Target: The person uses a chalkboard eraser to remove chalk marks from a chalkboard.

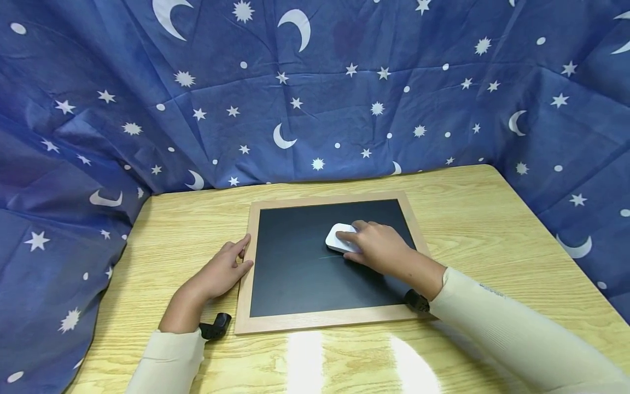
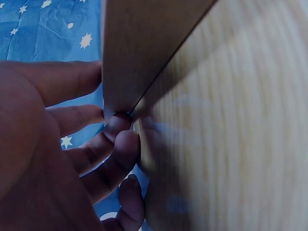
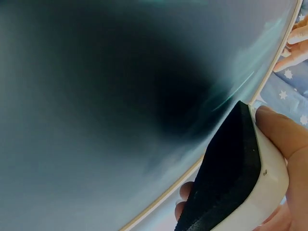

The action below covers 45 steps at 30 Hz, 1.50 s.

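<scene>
A framed chalkboard (image 1: 295, 284) lies flat on the table, its wooden frame (image 1: 254, 230) running around a dark surface. My right hand (image 1: 381, 246) grips a white chalkboard eraser (image 1: 338, 232) over the right half of the board. Its black felt (image 3: 226, 168) shows in the right wrist view; whether all of it touches the board I cannot tell. A faint chalk line (image 1: 332, 256) lies just below the eraser. At the board's left side my left hand (image 1: 219, 271) rests thumb and index fingertips on the frame. Its other fingers bend loosely beside the frame's edge in the left wrist view.
The light wood table (image 1: 462, 219) extends around the board on all sides. A blue curtain (image 1: 334, 126) with white moons and stars hangs behind and along both sides. Bright reflections lie on the table's near part. Each wrist wears a small black camera (image 1: 216, 326).
</scene>
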Tool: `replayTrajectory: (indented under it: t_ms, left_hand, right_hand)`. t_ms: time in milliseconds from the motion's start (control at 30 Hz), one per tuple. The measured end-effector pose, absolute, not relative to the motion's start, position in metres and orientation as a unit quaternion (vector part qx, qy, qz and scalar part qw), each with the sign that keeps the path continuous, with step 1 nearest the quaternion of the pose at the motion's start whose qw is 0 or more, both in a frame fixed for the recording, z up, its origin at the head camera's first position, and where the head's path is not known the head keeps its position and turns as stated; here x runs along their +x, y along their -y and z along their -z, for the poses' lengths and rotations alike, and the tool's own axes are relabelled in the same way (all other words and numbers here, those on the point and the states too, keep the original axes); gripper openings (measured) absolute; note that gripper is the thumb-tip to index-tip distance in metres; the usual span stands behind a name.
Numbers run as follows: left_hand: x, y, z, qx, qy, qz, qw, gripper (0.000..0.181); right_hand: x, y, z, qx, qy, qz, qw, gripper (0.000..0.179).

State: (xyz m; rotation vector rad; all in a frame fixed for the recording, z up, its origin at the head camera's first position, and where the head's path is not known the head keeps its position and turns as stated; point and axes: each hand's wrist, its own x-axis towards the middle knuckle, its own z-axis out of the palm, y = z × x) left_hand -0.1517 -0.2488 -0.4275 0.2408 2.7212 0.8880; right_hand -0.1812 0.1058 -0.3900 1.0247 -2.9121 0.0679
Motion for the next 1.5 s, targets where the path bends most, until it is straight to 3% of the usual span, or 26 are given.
replayTrajectory:
  t_ms: [833, 1067, 1500]
  left_hand:
    - [-0.153, 0.252, 0.427, 0.098, -0.938, -0.303, 0.133, 0.066]
    - [-0.152, 0.25, 0.426, 0.099, -0.94, -0.301, 0.128, 0.066]
    - [-0.153, 0.25, 0.425, 0.09, -0.94, -0.303, 0.13, 0.066]
  right_hand:
    - [-0.156, -0.154, 0.398, 0.337, 0.938, -0.042, 0.064, 0.049]
    - [-0.158, -0.143, 0.4, 0.36, 0.929, -0.033, 0.081, 0.046]
    - [-0.165, -0.084, 0.394, 0.399, 0.915, -0.011, 0.063, 0.043]
